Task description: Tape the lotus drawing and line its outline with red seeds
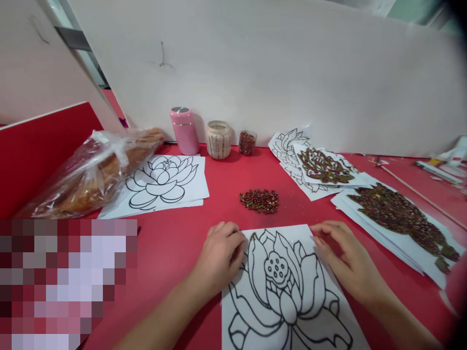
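A white sheet with a black lotus outline (290, 301) lies on the red table before me. A few small beans sit at a petal tip near its top left. My left hand (222, 253) rests on the sheet's upper left edge, fingers curled together; whatever is under the fingertips is hidden. At the upper right corner, my right hand (345, 257) has its fingers apart and touches the paper's edge, holding nothing. Just beyond the sheet is a small pile of red and green beans (260, 201).
Along the white board stand a pink flask (184, 131), a glass jar (219, 140) and a cup of beans (247, 143). Bagged bread (95, 180) and another lotus drawing (166, 184) lie left. Bean-covered pictures (401, 218) lie right, near a thin stick (419, 192).
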The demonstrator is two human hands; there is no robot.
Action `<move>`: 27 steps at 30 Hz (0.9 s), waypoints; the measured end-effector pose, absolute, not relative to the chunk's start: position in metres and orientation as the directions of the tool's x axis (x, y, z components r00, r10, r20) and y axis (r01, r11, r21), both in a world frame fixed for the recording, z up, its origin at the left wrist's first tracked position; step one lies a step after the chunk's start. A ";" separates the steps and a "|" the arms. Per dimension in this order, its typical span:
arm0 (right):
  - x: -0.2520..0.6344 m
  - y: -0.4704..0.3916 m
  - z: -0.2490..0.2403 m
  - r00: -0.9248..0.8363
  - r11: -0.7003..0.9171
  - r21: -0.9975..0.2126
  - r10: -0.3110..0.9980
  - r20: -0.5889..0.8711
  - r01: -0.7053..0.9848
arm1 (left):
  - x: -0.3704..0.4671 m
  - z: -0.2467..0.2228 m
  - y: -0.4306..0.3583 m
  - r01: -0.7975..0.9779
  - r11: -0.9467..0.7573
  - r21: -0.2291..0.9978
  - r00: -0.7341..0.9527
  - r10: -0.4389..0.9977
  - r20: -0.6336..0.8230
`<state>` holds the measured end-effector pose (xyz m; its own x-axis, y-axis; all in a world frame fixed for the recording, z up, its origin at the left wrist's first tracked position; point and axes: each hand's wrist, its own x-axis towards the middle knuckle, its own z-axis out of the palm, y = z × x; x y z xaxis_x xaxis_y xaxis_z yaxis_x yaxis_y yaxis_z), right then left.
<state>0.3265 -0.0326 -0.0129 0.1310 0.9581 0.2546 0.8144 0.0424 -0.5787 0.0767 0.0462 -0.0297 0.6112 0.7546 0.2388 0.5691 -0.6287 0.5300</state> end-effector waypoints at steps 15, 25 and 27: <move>0.264 0.061 -0.013 -0.225 0.277 -0.203 0.943 0.245 0.939 | 0.077 -0.030 0.044 0.607 -0.613 0.506 0.598 0.771 0.218; 0.257 0.069 -0.013 -0.238 0.260 -0.103 0.953 0.185 0.960 | 0.076 -0.030 0.043 0.596 -0.629 0.499 0.611 0.759 0.226; 0.257 0.069 -0.013 -0.233 0.255 -0.112 0.956 0.178 0.960 | 0.076 -0.031 0.043 0.595 -0.629 0.500 0.607 0.760 0.233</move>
<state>0.2571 0.0690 -0.0130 -0.2327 0.9561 0.1783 0.9605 0.2547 -0.1123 0.0763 0.0432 -0.0309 0.6074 0.7595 0.2327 0.5953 -0.6292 0.4997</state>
